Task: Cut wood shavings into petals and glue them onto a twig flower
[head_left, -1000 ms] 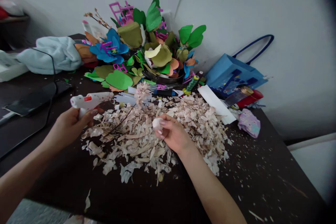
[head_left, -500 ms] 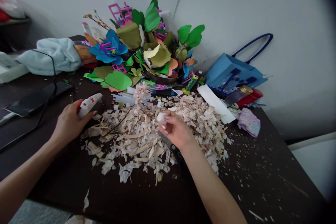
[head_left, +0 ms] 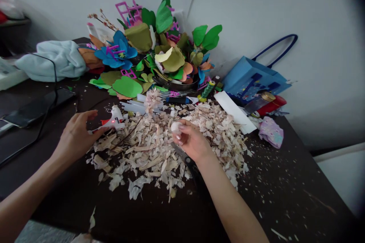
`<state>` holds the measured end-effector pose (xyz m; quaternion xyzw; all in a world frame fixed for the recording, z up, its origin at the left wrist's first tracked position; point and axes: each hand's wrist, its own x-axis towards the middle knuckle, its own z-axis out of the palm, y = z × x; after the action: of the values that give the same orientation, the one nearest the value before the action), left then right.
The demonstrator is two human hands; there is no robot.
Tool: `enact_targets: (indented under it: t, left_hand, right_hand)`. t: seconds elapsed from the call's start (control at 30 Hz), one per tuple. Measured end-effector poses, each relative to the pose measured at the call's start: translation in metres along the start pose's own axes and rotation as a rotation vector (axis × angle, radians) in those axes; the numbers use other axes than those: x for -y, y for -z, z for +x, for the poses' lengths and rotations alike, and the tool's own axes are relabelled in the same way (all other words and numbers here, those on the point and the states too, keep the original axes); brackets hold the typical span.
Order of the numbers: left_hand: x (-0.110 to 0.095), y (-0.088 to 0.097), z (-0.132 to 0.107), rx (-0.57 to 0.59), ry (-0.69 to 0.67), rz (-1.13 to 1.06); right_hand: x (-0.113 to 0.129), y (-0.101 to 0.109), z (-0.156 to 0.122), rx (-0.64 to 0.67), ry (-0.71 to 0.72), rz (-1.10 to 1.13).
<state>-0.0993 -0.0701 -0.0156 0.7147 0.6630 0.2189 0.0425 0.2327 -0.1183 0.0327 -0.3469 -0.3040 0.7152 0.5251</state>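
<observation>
My left hand (head_left: 76, 133) is open, fingers spread, just left of a white glue gun (head_left: 116, 117) with a red trigger and a small red light. The gun rests at the left edge of a pile of pale dried petals and scraps (head_left: 159, 148). In my right hand (head_left: 192, 139), a small whitish, rounded piece (head_left: 176, 127) is pinched between thumb and fingers; its exact kind is unclear. Beneath that hand lie scissors (head_left: 186, 159), partly covered by the wrist. A stem with a pale pink dried flower (head_left: 153, 100) lies across the pile.
Behind the pile stand colourful paper flowers (head_left: 168, 60) and thread spools (head_left: 208, 89). At the right are a blue bag (head_left: 248, 78), a white strip (head_left: 235, 112) and a patterned cloth (head_left: 270, 132). A phone (head_left: 37, 108), a black cable (head_left: 45, 121) and a pale blue cloth (head_left: 54, 60) lie left.
My left hand has let go of the glue gun, which now sits at the pile's left side, and its fingers have spread. My right hand stays put with the whitish piece.
</observation>
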Motion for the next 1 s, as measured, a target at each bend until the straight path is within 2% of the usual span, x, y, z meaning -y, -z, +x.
enact_targets:
  t: [0.17,0.3,0.37,0.53,0.6,0.83,1.0]
  left_hand:
    - [0.013,-0.012,-0.001,0.164,-0.096,0.078]
    - [0.013,-0.015,-0.005,0.131,-0.164,0.081]
    - [0.011,-0.011,-0.007,0.122,-0.124,0.045]
    - [0.014,0.001,-0.008,0.118,0.138,-0.056]
    - [0.018,0.003,-0.009,0.120,0.195,-0.036]
    - [0.019,0.008,-0.012,0.109,0.151,0.101]
    - [0.018,0.007,-0.015,0.067,0.175,0.077]
  right_hand:
    - [0.000,0.000,-0.001,0.000,-0.002,0.009]
    - [0.000,-0.001,-0.002,0.005,-0.005,0.009]
    - [0.001,-0.002,-0.002,0.008,-0.003,0.013]
    - [0.001,-0.002,-0.002,0.014,-0.003,0.019]
    - [0.000,-0.001,-0.002,0.017,-0.006,0.018]
    - [-0.002,0.001,0.000,0.007,0.000,0.006]
    - [-0.002,0.000,-0.001,-0.001,-0.007,0.018]
